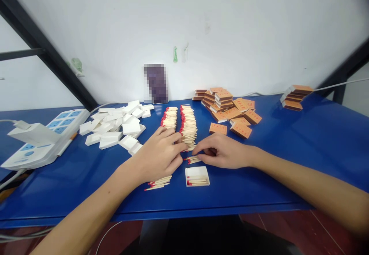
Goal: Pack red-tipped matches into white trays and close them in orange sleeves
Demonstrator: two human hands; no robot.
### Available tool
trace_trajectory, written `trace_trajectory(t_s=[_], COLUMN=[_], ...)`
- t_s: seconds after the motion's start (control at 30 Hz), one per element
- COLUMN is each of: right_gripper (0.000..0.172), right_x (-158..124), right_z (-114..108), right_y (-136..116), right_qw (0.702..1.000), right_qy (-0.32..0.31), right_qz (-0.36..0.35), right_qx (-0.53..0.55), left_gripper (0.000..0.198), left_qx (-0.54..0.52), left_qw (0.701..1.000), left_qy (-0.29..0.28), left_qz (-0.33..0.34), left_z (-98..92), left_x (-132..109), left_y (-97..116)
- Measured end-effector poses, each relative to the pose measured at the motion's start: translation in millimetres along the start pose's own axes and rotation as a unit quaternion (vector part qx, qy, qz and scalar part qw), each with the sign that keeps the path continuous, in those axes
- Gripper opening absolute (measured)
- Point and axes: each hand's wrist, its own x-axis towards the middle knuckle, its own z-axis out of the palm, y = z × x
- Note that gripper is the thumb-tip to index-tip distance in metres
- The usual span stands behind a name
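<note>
Two long rows of red-tipped matches, a left row (170, 117) and a right row (188, 126), run away from me on the blue table. My left hand (163, 151) lies over the near end of the left row, fingers curled, with the index fingertip against the right row. What its fingers hold is hidden. My right hand (223, 150) pinches with thumb and index finger at the plain ends of a small bunch of matches (192, 160). Just below sits an open white matchbox tray (197, 170), partly filled with matches. More loose matches (158, 183) lie under my left wrist.
White empty trays (115, 122) are heaped at the left, beside a power strip (63, 132) with a plugged-in charger. Orange matchboxes (227, 109) are piled at the back right, with another stack (296, 96) farther right. A pixelated dark object (157, 83) leans on the wall.
</note>
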Motion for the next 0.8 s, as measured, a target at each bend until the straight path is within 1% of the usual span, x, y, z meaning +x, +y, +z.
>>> trace_trajectory(t_s=[0.17, 0.27, 0.43, 0.6, 0.8], right_gripper=[0.025, 0.028, 0.028, 0.027, 0.027], right_x=[0.0, -0.1, -0.3, -0.4, -1.4], right_z=[-2.2, -1.8, -0.5, -1.3, -1.0], right_y=[-1.6, 0.0, 2.7, 3.1, 3.5], right_qw=[0.999, 0.999, 0.998, 0.998, 0.999], right_qy=[-0.018, -0.017, -0.005, -0.010, 0.009], right_qz=[-0.031, -0.046, -0.060, -0.059, -0.049], right_qx=[0.006, 0.009, 0.004, 0.004, 0.008], left_gripper=[0.030, 0.030, 0.031, 0.031, 0.031], left_qx=[0.003, -0.001, -0.004, -0.006, -0.008], left_qw=[1.000, 1.000, 1.000, 1.000, 1.000], left_qy=[0.000, 0.000, -0.003, -0.011, -0.009], left_qz=[0.002, 0.005, 0.005, 0.005, 0.000], left_z=[0.6, 0.8, 1.2, 1.9, 0.6], left_x=[0.2, 0.3, 0.2, 0.3, 0.4], left_y=[-0.4, -0.7, -0.3, -0.3, 0.2])
